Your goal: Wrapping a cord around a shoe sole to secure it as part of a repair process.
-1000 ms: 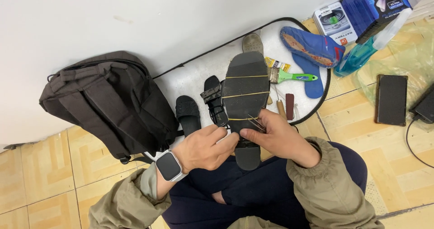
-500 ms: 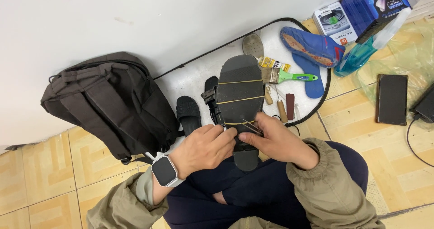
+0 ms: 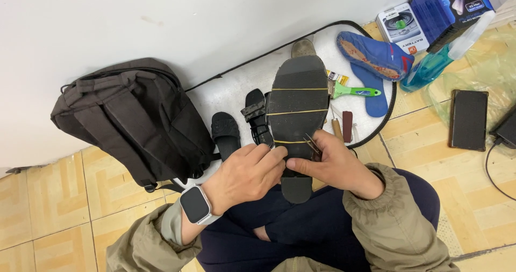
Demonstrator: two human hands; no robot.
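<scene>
Over tiled floor [image 3: 59, 197], sole-up shoe [image 3: 297, 102] between both hands [image 3: 290, 167].

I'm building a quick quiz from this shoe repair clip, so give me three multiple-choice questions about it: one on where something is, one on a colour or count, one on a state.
1. Where does the backpack lie?
A. against the wall, on the left hand's side of the shoe
B. on the person's lap
C. on top of the blue box

2. What colour is the handle of the brush?
A. red
B. green
C. white

3. How is the black shoe held?
A. lying untouched on the floor
B. sole side up, with both hands on it
C. hanging from one strap

Answers:
1. A, the backpack rests by the wall beyond the left hand.
2. B, the handle is bright green beside the sole.
3. B, the sole faces the camera, yellow bands cross it, and the right hand presses it too.
</scene>
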